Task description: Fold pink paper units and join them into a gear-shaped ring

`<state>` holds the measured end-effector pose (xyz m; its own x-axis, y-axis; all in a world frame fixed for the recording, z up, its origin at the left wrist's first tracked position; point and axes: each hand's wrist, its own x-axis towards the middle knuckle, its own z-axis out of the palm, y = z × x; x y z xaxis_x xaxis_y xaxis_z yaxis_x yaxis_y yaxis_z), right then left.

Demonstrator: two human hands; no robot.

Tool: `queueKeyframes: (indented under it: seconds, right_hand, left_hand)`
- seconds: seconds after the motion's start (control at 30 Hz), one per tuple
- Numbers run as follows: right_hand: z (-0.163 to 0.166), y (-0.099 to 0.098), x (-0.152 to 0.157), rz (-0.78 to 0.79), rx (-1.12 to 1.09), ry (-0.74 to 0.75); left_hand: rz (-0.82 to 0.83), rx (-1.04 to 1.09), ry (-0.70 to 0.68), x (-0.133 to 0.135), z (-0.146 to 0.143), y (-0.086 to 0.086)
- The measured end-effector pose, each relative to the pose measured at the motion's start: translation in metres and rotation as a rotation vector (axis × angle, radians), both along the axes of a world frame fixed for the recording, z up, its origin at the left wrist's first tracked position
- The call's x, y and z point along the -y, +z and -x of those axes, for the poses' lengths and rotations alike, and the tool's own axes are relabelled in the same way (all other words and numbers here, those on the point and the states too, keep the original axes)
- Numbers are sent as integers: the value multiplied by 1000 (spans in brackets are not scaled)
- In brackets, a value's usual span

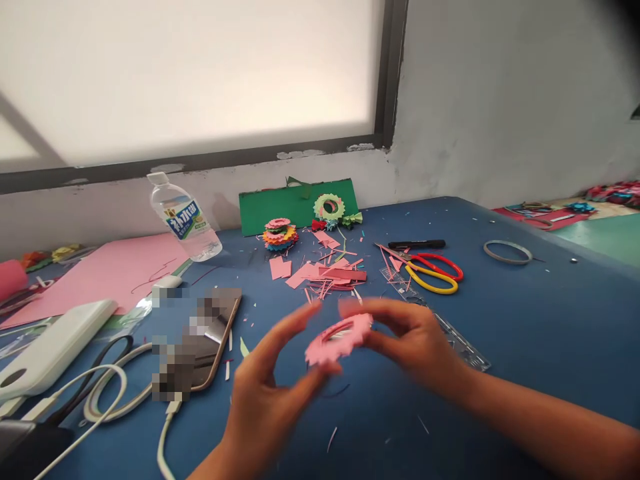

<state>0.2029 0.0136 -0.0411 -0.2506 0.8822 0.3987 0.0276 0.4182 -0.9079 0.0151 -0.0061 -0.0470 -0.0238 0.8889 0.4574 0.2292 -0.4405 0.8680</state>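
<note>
A pink paper ring (350, 341) with a zigzag outer edge is held up above the blue table. My right hand (407, 337) pinches its right side between thumb and fingers. Around the ring's left side my left hand (273, 373) is open, index finger and thumb spread apart. Its thumb tip overlaps the ring's lower edge; I cannot tell whether it presses on it. Both hands are slightly blurred. Behind them lies a pile of pink paper scraps (325, 275). Right of the pile are scissors (417, 263) with one red and one yellow handle.
A clear ruler (465, 343) lies partly under my right hand. Further back are a black pen (417, 244), stacked coloured paper rings (280, 235) and a green board (290, 212). A water bottle (185, 220), phone (215, 353), white power bank (60, 347) and cables occupy the left.
</note>
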Motion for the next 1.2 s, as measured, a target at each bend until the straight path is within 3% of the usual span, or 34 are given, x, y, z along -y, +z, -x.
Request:
queueKeyframes:
  seconds: [0.13, 0.3, 0.47, 0.6, 0.77, 0.9, 1.0, 1.2]
  right_hand:
    - [3, 4, 3, 27, -1, 48]
    - [5, 4, 4, -1, 55, 6]
    - [8, -5, -2, 277, 23, 227]
    - [9, -5, -4, 274, 42, 140]
    - [8, -2, -3, 306, 174, 136]
    - [6, -4, -5, 202, 13, 25]
    - [4, -5, -6, 183, -117, 33]
    - [3, -3, -3, 36, -30, 34]
  left_hand:
    - [-14, -55, -176, 1, 1, 2]
    - [180, 25, -161, -5, -1, 3]
    - [227, 112, -330, -4, -7, -8]
    - [144, -85, -238, -4, -7, -13]
    - [225, -96, -217, -9, 0, -7]
    - [165, -144, -120, -11, 2, -8]
    - [109, -99, -27, -11, 1, -9]
    - [128, -137, -129, -7, -1, -5]
